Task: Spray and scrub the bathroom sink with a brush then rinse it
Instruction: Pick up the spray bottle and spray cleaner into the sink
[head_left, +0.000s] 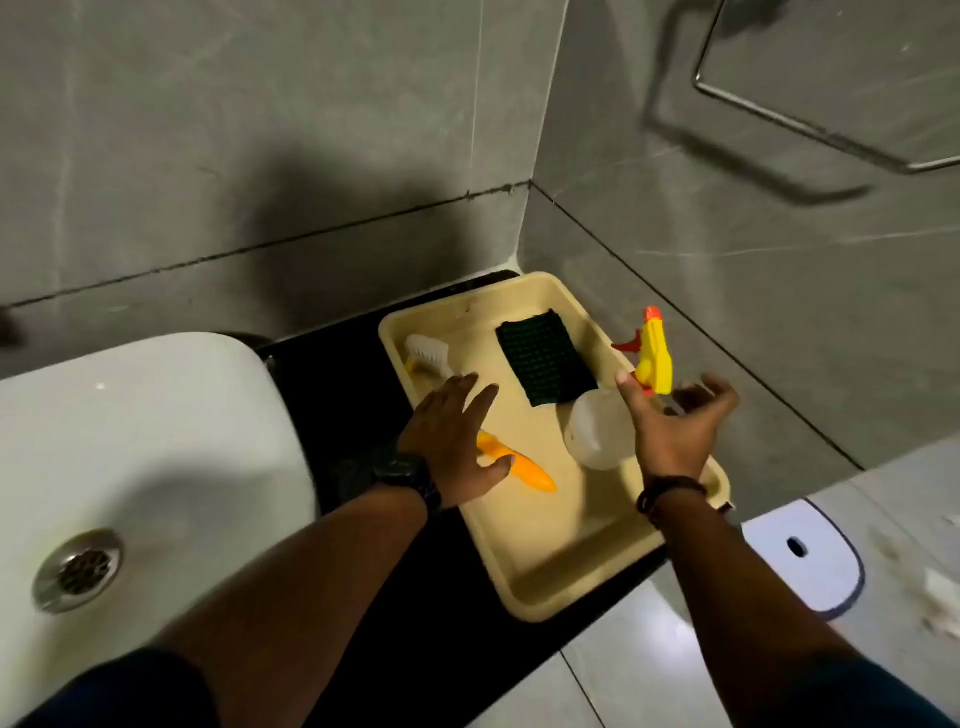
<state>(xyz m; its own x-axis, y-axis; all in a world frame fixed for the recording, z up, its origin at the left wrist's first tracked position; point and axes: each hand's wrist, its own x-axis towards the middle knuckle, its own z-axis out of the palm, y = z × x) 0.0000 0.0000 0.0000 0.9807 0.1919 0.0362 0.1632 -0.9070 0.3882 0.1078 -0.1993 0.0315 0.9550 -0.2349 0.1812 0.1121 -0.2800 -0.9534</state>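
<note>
The brush (470, 421) lies in the tray (545, 582), its long axis running far-left to near-right under the open left hand (457, 447). The right hand (675, 421), fingers spread and holding nothing, is just beside the spray bottle (608, 431).

At frame centre I see my left hand (451, 441) spread flat over the orange-handled brush (524, 470) in the beige tray (545, 582). My right hand (675, 426) hovers open-fingered beside the spray bottle (602, 434); the white sink (156, 441) fills lower left.
</note>
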